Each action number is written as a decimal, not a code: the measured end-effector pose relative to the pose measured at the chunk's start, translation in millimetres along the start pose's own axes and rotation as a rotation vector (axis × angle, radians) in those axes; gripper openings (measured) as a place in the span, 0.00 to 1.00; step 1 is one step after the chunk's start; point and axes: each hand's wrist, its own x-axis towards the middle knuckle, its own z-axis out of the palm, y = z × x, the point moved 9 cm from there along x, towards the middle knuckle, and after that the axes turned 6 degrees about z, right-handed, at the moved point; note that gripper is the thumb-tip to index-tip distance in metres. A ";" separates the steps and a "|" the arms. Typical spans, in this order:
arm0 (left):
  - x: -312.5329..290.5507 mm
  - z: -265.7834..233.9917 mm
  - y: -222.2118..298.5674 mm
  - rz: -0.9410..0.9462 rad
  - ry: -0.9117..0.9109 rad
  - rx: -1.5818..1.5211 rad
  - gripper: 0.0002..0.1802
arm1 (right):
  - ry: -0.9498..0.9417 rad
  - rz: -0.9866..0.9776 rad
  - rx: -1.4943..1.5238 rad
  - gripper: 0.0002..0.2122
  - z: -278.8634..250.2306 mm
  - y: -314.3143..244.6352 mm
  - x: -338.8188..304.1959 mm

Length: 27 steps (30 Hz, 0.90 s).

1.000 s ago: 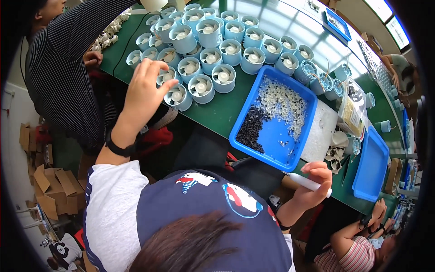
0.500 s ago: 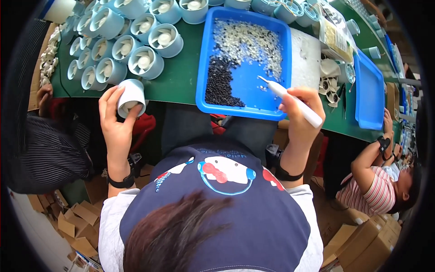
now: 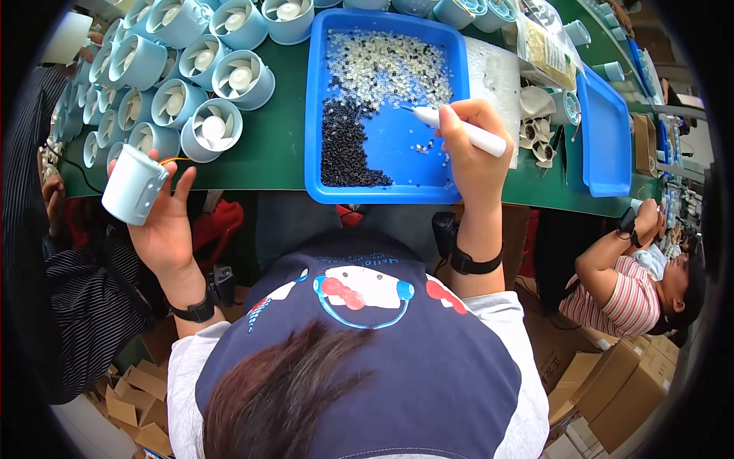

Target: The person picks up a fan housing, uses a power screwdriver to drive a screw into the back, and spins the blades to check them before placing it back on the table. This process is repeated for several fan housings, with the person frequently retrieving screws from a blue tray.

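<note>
My left hand [image 3: 164,229] holds a pale blue cylindrical fan housing [image 3: 134,187], tilted so its outer side faces up. An orange wire sticks out near its rim, and some of my fingers are hidden behind it. In my right hand [image 3: 478,141] is a white pen-like tool [image 3: 485,141] with a thin tip. That tip points left over the blue tray [image 3: 312,115]; whether it touches anything cannot be told. Clear small pieces [image 3: 382,65] lie spread across the tray's far part, and small black pieces [image 3: 344,153] fill its near left part.
Many pale blue fan housings [image 3: 241,79] crowd the green table [image 3: 271,164] at far left. A white foam sheet [image 3: 489,73], a plastic bag [image 3: 547,57] and a second blue tray [image 3: 608,141] lie right. Co-workers sit on both sides; a striped sleeve [image 3: 638,306] shows right.
My left hand has moved left and turned the fan housing over, from open end facing me to side up. My right hand has moved the white tool left and farther away over the tray.
</note>
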 end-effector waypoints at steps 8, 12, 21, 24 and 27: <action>1.6 8.5 -4.1 0.128 -0.084 0.302 0.24 | -0.058 -0.038 -0.057 0.04 6.8 1.3 4.2; 23.0 24.5 11.6 0.073 -0.232 0.016 0.24 | -0.057 -0.010 -0.059 0.04 7.2 1.9 5.7; 16.9 37.8 44.3 0.408 -0.140 -0.004 0.24 | -0.072 -0.025 -0.163 0.06 14.5 -17.0 9.2; 11.8 56.3 3.8 0.325 -0.153 0.252 0.22 | -0.072 -0.036 -0.228 0.07 11.0 -19.7 0.3; -2.3 80.4 -5.5 0.664 -0.162 0.773 0.22 | -0.106 -0.055 -0.268 0.07 8.8 -28.1 -15.3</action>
